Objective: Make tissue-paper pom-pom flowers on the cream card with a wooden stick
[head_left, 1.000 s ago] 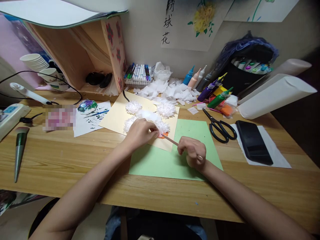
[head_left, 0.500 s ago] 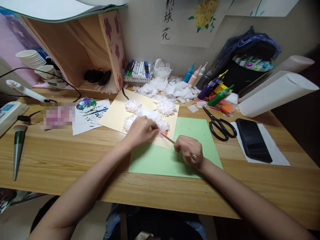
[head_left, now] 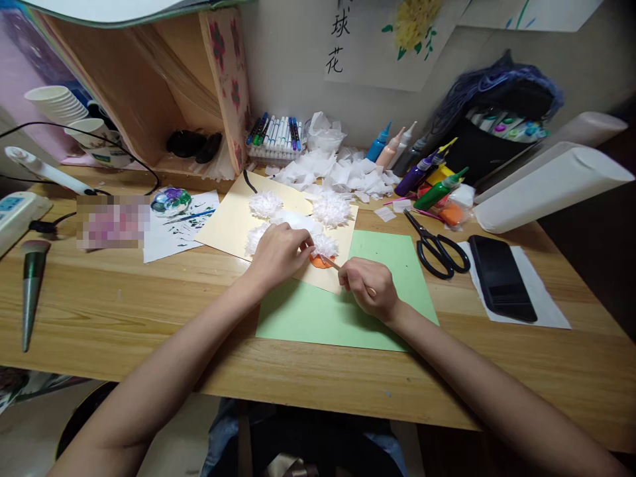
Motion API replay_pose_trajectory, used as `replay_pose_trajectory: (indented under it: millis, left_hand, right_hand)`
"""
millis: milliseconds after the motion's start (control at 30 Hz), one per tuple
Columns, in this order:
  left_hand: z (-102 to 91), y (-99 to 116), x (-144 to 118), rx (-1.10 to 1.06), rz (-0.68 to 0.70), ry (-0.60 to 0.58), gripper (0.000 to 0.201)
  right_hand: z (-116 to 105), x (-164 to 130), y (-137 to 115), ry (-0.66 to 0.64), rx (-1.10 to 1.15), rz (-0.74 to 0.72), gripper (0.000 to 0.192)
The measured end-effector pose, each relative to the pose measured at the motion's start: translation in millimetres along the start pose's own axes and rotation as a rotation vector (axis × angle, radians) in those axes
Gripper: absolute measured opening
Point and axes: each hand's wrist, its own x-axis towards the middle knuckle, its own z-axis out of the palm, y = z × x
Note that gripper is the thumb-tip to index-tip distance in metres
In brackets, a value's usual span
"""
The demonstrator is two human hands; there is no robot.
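Note:
My left hand rests over the cream sheet, its thumb and fingertips pinched together at the edge of a white tissue tuft; what they hold is hidden. In my closed right hand is a thin, wooden-looking stick. Its tip touches an orange patch under that tuft. More fluffy white tufts sit on the cream sheet, among them one at upper left and another at upper right. My left hand partly covers a lower-left tuft. Green paper lies under the cream sheet's lower right.
Black-handled scissors and a phone on white paper lie to the right. Behind are torn white tissue pieces, markers and paint bottles. A large brush and a paint-marked sheet lie left.
The orange patch shows much more, and the pale tissue that covered it now sits up against the tuft. My right hand and the stick have shifted slightly left and up.

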Motion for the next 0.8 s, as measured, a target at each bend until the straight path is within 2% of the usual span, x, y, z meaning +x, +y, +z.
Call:
replay_pose_trajectory:
  millis: [100,200,367,533,600,667,733,800]
  left_hand:
    - [-3.2,2.0,-2.4,0.097,-0.053,-0.026,0.016]
    - [-5.1,3.2,-3.5,0.178,-0.071,-0.047,0.019]
    - [-6.1,2.4,-2.9,0.189,-0.079,-0.081,0.019]
    - [-5.1,3.3,-3.2,0.145,-0.075,-0.108,0.017]
    - [-4.2,4.2,-3.7,0.147,-0.071,-0.105,0.017]
    - [-3.2,4.9,-4.0,0.151,-0.068,-0.097,0.017]
    - [-2.5,5.1,-4.0,0.143,-0.066,-0.09,0.017]
    - [-2.0,5.2,-3.7,0.135,-0.067,-0.081,0.017]
  right_hand:
    - [1.4,7.8,-3.0,0.018,0.006,0.112,0.043]
    - [2.5,22.3,-9.4,0.066,0.084,0.349,0.053]
    - [0.3,46.9,-8.9,0.165,0.403,0.743,0.055]
    - [-6.3,41.5,9.9,0.16,0.718,0.968,0.057]
    - [-8.0,31.7,12.7,0.17,0.771,0.977,0.054]
    - [-8.9,20.9,10.4,0.167,0.752,0.915,0.05]
    - [-9.4,11.2,5.2,0.144,0.653,0.793,0.047]
    - [-10.2,4.0,0.1,0.089,0.476,0.608,0.044]
